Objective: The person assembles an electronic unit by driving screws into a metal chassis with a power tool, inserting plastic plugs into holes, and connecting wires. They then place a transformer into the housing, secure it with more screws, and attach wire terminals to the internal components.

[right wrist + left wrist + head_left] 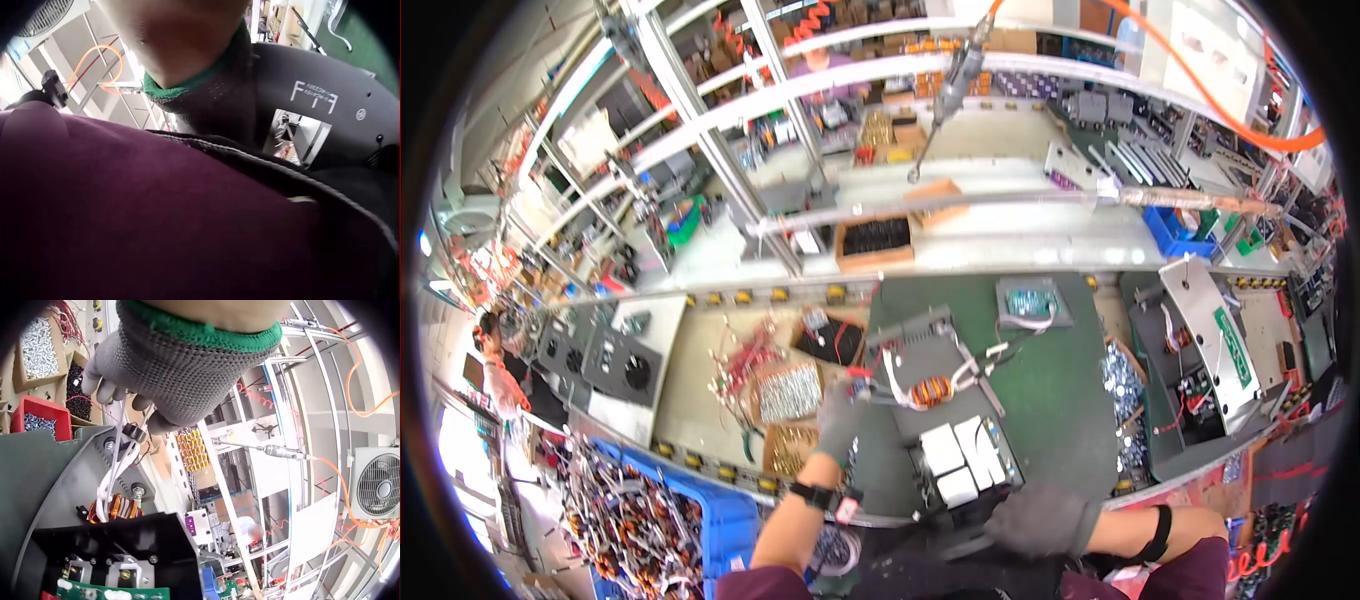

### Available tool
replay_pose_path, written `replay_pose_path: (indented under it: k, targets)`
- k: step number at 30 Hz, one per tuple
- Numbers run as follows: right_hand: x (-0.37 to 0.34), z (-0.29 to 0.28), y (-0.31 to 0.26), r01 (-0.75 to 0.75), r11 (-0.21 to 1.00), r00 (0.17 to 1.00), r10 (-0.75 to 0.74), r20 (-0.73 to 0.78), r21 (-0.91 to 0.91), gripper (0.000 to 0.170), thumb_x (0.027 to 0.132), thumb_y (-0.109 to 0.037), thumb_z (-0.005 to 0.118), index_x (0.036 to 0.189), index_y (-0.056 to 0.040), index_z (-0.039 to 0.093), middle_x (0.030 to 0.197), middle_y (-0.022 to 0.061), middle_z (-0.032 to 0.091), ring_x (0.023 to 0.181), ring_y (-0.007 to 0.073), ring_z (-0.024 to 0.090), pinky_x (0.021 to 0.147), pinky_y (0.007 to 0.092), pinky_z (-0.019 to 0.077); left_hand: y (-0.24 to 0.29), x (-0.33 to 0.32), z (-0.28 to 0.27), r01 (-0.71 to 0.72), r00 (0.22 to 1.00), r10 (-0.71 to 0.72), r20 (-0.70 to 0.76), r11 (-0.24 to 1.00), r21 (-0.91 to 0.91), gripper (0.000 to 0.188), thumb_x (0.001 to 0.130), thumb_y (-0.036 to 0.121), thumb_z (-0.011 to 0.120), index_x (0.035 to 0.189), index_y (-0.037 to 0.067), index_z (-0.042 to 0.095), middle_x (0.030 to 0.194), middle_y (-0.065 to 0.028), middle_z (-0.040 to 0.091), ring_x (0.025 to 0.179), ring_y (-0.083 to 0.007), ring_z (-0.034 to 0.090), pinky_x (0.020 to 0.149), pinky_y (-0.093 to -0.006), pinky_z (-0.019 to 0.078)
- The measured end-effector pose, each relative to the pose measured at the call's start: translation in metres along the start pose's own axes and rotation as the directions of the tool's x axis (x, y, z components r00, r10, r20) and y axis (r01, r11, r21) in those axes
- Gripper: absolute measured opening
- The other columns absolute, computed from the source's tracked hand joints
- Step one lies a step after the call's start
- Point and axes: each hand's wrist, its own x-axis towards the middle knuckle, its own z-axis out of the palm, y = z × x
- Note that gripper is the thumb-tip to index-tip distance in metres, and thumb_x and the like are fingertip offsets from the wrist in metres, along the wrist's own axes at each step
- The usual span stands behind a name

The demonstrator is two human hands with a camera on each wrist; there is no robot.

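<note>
Work around copper-wound coil (931, 391), sitting in open grey chassis (930, 355) on green worktop (1050, 400), just beyond white blocks (941, 450). Guide white leads (127, 459) gently, apparently pinched in left hand (172, 375) with fingers curled together; best without kinks or tugging at coil ends. Steady near side, if needed, with right hand (1040, 520), close to chassis; cannot tell finger state there, being blurred. Mind loose silver screws (790, 392) left of chassis.
</note>
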Motion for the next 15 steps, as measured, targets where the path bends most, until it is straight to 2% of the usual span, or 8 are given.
replay_pose_path:
  k: [2,4,5,7,9,11,12,15]
  targets:
    - [0.009,-0.005,-0.001,0.017,0.999,0.999,-0.016,0.028,-0.047,0.024,0.082,-0.033,0.058,0.082,-0.0092,0.058,0.077,0.0067,0.062,0.071,0.0238,0.064,0.060,0.0399,0.0495,0.017,-0.017,-0.015,0.074,0.997,-0.074,0.030,0.997,0.021,0.055,0.080,0.041,0.063,0.126,0.013,0.051,0.123,-0.0200,0.052,0.113,-0.0390,0.051,0.094,-0.0452,0.0422]
    - [0.010,-0.013,0.011,0.047,0.963,0.991,-0.078,0.107,0.264,0.035,0.087,-0.043,0.056,0.088,-0.0079,0.058,0.080,0.0083,0.062,0.073,0.0258,0.064,0.062,0.0397,0.0490,0.018,-0.035,-0.017,-0.004,0.998,0.005,-0.064,1.000,0.017,0.058,0.079,0.038,0.065,0.128,0.011,0.048,0.126,-0.0209,0.048,0.113,-0.0409,0.051,0.095,-0.0452,0.0419]
    - [0.009,-0.016,0.017,0.054,0.967,0.993,-0.078,0.088,0.250,0.035,0.087,-0.043,0.056,0.088,-0.0079,0.058,0.080,0.0083,0.062,0.073,0.0258,0.064,0.062,0.0397,0.0490,0.019,-0.046,-0.020,-0.044,0.994,0.045,-0.101,0.999,0.006,0.061,0.078,0.037,0.066,0.129,0.010,0.046,0.128,-0.0216,0.046,0.113,-0.0411,0.051,0.095,-0.0454,0.0418]
    - [0.004,-0.021,0.028,-0.155,0.790,0.979,0.044,0.197,0.593,0.043,0.087,-0.052,0.055,0.093,-0.0092,0.060,0.085,0.0095,0.064,0.076,0.0264,0.063,0.067,0.0376,0.0487,0.019,-0.066,-0.021,-0.096,0.984,0.094,-0.148,0.995,-0.003,0.063,0.078,0.036,0.067,0.130,0.009,0.045,0.130,-0.0222,0.044,0.113,-0.0414,0.050,0.095,-0.0455,0.0417]
    - [-0.001,-0.010,0.031,-0.232,0.745,0.968,0.115,0.223,0.626,0.041,0.087,-0.050,0.058,0.098,-0.0100,0.061,0.087,0.0083,0.065,0.079,0.0231,0.062,0.071,0.0347,0.0481,0.016,-0.081,-0.017,0.055,0.982,-0.057,-0.180,0.998,-0.019,0.066,0.078,0.034,0.068,0.132,0.007,0.042,0.133,-0.0232,0.042,0.114,-0.0402,0.051,0.095,-0.0440,0.0421]
    - [-0.004,-0.001,0.029,-0.215,0.480,0.977,0.103,0.189,0.851,0.037,0.087,-0.044,0.061,0.101,-0.0100,0.062,0.087,0.0064,0.066,0.079,0.0189,0.061,0.073,0.0320,0.0479,0.014,-0.093,-0.014,0.230,0.971,-0.236,-0.037,0.965,-0.130,0.069,0.078,0.035,0.068,0.134,0.006,0.040,0.128,-0.0231,0.047,0.114,-0.0369,0.053,0.094,-0.0422,0.0437]
    - [-0.006,0.011,0.029,-0.215,0.375,0.975,0.137,0.175,0.902,0.030,0.086,-0.036,0.065,0.099,-0.0094,0.065,0.085,0.0055,0.065,0.078,0.0151,0.060,0.073,0.0293,0.0473,-0.018,-0.094,0.009,0.195,0.980,-0.200,0.006,0.948,-0.253,0.069,0.079,0.035,0.067,0.134,0.005,0.040,0.124,-0.0218,0.051,0.111,-0.0343,0.055,0.093,-0.0416,0.0445]
    - [-0.018,0.020,0.022,-0.117,0.362,0.977,0.210,0.042,0.925,0.023,0.089,-0.025,0.064,0.100,-0.0047,0.065,0.083,0.0014,0.065,0.076,0.0081,0.058,0.069,0.0242,0.0471,-0.032,-0.111,0.032,0.311,0.936,-0.196,0.293,0.851,-0.424,0.061,0.089,0.033,0.058,0.135,-0.002,0.037,0.124,-0.0163,0.054,0.109,-0.0215,0.055,0.091,-0.0385,0.0459]
